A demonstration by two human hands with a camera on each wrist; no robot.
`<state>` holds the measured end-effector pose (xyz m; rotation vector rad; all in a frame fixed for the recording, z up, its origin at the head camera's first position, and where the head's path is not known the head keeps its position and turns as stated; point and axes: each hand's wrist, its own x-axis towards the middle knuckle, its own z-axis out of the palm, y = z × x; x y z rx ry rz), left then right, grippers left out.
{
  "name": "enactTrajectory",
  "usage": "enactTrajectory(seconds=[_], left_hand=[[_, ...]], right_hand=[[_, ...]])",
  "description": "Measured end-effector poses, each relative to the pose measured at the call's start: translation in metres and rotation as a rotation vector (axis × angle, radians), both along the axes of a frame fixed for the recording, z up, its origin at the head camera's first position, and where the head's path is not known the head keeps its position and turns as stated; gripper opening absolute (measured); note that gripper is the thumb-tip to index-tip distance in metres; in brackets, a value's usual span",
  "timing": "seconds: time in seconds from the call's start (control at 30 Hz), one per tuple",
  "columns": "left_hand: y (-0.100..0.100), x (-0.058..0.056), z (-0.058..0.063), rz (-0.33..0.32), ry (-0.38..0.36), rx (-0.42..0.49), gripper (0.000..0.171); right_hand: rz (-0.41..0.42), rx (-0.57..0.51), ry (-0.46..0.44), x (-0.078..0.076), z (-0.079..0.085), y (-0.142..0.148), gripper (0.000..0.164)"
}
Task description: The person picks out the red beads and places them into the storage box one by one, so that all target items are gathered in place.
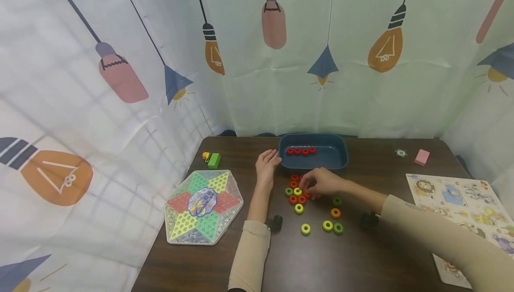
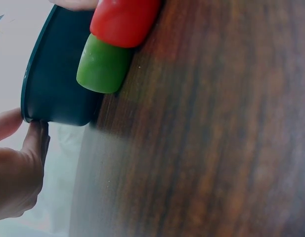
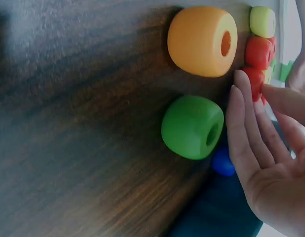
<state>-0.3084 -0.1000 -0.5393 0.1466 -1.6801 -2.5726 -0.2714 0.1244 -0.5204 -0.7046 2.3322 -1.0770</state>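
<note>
At the left end of a dark blue tray (image 1: 342, 167), my left hand (image 1: 267, 167) has its fingers extended and touches the corner. In the left wrist view, the fingertips of this hand (image 2: 16, 170) meet the tray's rim and end wall. My right hand (image 1: 324, 182) reaches into a cluster of beads in front of the tray. Between its thumb and fingers it pinches a red bead (image 3: 254, 83). Around it lie other red beads (image 1: 293, 199), a yellow-green bead (image 1: 299, 209) and a green bead (image 1: 289, 191). Several red beads (image 1: 297, 151) sit inside the tray.
Loose on the table are an orange bead (image 1: 335, 213), yellow beads (image 1: 327, 226) and green beads (image 1: 338, 228). A hexagonal star game board (image 1: 225, 211) lies left, near a green block (image 1: 214, 160). Right are an animal picture board (image 1: 449, 193) and a pink block (image 1: 422, 156).
</note>
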Motion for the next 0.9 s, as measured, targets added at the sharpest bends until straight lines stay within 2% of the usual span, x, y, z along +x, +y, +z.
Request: enactTrajectory(seconds=[0.23,0.37,0.47,0.57,0.73,0.9], left_hand=[[-0.001,-0.001,-0.002,0.024,-0.012,0.002,0.059],[-0.002,0.000,-0.002,0.019,-0.019,0.011,0.058],[-0.003,0.001,-0.002,0.015,-0.019,0.015,0.057],[-0.003,0.002,-0.002,0.014,-0.018,0.016,0.056],[-0.001,0.002,-0.003,0.026,-0.014,0.020,0.057],[0.001,-0.001,-0.003,0.040,-0.002,0.005,0.056]], right_hand=[[-0.080,-0.030,-0.065,0.002,-0.002,-0.004,0.018],[-0.089,-0.030,-0.098,0.001,-0.001,-0.004,0.021],[-0.080,-0.026,-0.126,-0.001,0.004,-0.004,0.021],[-0.058,-0.048,-0.153,-0.006,0.017,-0.005,0.020],[0.003,-0.091,-0.175,-0.026,0.049,-0.003,0.021],[-0.001,-0.117,-0.163,-0.063,0.074,0.013,0.026]])
